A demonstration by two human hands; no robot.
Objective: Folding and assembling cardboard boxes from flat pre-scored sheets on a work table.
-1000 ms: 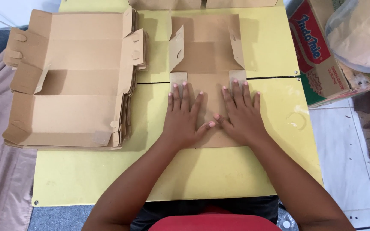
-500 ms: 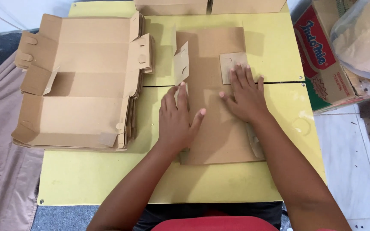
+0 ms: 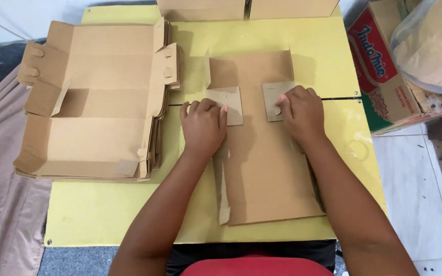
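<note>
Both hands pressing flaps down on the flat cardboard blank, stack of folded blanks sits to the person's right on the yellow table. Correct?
Not quite: the head view shows the stack of folded blanks on the person's left. The rest holds: left hand and right hand press flaps on the cardboard blank on the yellow table.

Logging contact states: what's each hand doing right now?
Left hand: fingers curled, pressing the left flap of the cardboard blank.
Right hand: fingers bent, pressing the right flap down.

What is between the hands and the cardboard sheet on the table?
Nothing visible. The left hand presses one folded flap flat, the right hand presses the other, both directly on the cardboard sheet.
</note>
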